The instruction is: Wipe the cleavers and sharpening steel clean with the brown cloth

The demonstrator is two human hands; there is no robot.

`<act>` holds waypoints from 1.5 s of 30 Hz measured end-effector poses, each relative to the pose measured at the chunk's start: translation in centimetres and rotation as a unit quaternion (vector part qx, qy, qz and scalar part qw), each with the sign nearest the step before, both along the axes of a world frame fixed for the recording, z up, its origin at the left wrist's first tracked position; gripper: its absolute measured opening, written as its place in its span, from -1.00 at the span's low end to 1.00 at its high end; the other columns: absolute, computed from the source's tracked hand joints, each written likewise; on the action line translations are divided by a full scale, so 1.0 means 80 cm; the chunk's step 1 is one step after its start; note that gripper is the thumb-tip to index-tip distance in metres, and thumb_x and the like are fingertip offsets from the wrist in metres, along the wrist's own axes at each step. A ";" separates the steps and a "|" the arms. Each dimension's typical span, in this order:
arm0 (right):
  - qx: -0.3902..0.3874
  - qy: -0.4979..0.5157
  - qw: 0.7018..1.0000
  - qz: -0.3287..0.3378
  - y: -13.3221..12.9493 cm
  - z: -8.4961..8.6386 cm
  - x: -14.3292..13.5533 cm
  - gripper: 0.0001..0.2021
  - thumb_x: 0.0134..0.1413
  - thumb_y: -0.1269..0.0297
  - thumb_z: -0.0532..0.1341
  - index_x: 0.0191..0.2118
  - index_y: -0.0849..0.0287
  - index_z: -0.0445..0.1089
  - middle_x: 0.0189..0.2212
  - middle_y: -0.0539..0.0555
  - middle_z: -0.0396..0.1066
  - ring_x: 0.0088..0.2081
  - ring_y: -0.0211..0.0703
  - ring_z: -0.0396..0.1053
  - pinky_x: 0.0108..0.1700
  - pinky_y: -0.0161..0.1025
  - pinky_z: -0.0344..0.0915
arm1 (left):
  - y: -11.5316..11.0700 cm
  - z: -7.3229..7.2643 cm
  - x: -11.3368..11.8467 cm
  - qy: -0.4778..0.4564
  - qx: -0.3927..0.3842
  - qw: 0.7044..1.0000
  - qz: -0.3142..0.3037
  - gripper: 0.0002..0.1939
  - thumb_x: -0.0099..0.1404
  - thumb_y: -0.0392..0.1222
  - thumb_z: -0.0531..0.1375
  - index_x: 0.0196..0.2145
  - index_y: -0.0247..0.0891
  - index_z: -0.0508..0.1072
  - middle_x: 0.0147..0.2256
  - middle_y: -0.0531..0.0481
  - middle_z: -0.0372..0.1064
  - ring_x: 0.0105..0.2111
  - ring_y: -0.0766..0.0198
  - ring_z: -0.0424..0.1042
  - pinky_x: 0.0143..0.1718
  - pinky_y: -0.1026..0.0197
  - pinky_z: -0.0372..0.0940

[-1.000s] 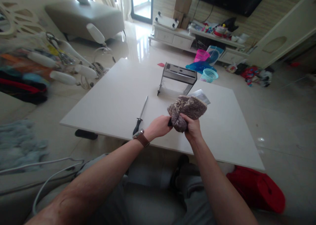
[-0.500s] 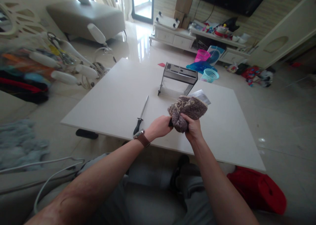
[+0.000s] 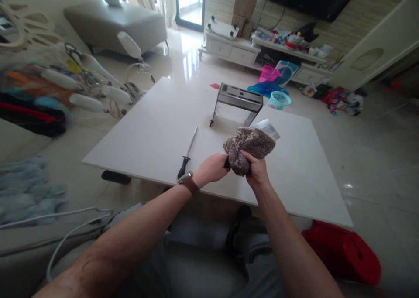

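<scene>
The left hand (image 3: 213,169) was closed at the black handle of a broad-bladed knife (image 3: 268,128), at the near side of a bunched brown towel (image 3: 257,143). The right hand (image 3: 258,170) was clamped on the towel, its thumb pressed over a fold. The knife was held over the desk (image 3: 131,143), pointing away from the person; its pale, flat end stuck out past the towel, while the rest of the blade was hidden.

The work looked to be partway through: the towel was around the blade and both hands were engaged, with neither towel nor knife set down. How much of the blade had been wiped, if wiping was the step, could not be told.

The knife block (image 3: 241,96) stood upright near the desk's far edge, just beyond the towel. No handles showed above its slots, so the knife was out of it. A honing steel (image 3: 183,167) lay untouched on the desk, its black handle near the watch (image 3: 189,183) on the left wrist and its rod pointing away from the person.
</scene>
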State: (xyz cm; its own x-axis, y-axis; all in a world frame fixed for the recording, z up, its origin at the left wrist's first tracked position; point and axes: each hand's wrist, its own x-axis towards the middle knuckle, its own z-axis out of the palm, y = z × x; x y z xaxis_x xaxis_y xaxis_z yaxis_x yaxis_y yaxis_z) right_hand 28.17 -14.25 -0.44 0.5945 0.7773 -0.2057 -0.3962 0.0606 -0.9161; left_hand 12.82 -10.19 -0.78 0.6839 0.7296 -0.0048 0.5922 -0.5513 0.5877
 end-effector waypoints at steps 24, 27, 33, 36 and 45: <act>0.006 0.013 1.000 -0.003 0.001 -0.001 -0.002 -0.50 -0.43 0.39 0.57 -0.18 0.22 0.58 -0.17 0.09 0.66 -0.06 0.04 0.58 0.12 0.01 0.51 | -0.001 0.000 0.000 0.010 0.007 1.000 0.004 -0.78 0.36 -0.20 0.15 -0.16 -0.24 0.58 -0.17 -0.21 0.61 -0.15 0.01 0.60 -0.19 0.16 0.40; 0.027 0.015 1.000 0.002 0.000 -0.005 -0.008 -0.50 -0.33 0.33 0.56 -0.13 0.19 0.56 -0.11 0.09 0.64 0.02 0.02 0.55 0.19 0.01 0.46 | -0.006 -0.002 0.002 0.023 0.020 0.999 0.011 -0.77 0.35 -0.22 0.13 -0.17 -0.25 0.59 -0.19 -0.22 0.61 -0.17 0.01 0.60 -0.19 0.14 0.41; 0.031 0.038 0.998 0.046 -0.003 -0.008 -0.019 -0.48 -0.34 0.34 0.55 -0.11 0.16 0.55 -0.07 0.08 0.64 0.01 0.01 0.56 0.17 0.02 0.48 | -0.016 -0.006 0.008 0.032 0.029 0.999 0.030 -0.74 0.31 -0.32 0.11 -0.18 -0.27 0.60 -0.19 -0.21 0.61 -0.18 0.04 0.60 -0.16 0.14 0.42; 0.026 0.025 0.999 0.012 -0.001 -0.005 -0.017 -0.49 -0.44 0.39 0.56 -0.18 0.19 0.57 -0.15 0.08 0.65 -0.06 0.01 0.58 0.12 0.01 0.51 | -0.018 -0.003 0.010 0.033 0.021 0.999 0.021 -0.74 0.32 -0.31 0.11 -0.19 -0.27 0.60 -0.20 -0.23 0.61 -0.20 0.03 0.60 -0.17 0.12 0.42; 0.046 -0.010 0.996 -0.080 0.007 0.002 0.023 -0.51 -0.41 0.39 0.57 -0.19 0.22 0.59 -0.13 0.09 0.65 -0.07 0.01 0.59 0.10 0.00 0.54 | -0.012 0.013 0.002 0.050 0.026 0.998 0.015 -0.78 0.40 -0.14 0.12 -0.11 -0.19 0.53 -0.19 -0.17 0.59 -0.19 0.03 0.59 -0.20 0.14 0.39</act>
State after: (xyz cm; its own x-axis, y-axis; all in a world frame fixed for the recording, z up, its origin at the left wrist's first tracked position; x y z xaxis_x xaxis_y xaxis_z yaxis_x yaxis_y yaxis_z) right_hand 30.03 -13.68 -0.28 0.7149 0.6880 -0.1250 -0.3564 0.2047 -0.9116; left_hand 13.02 -11.19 0.22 0.6602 0.7504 -0.0333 0.6632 -0.5615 0.4949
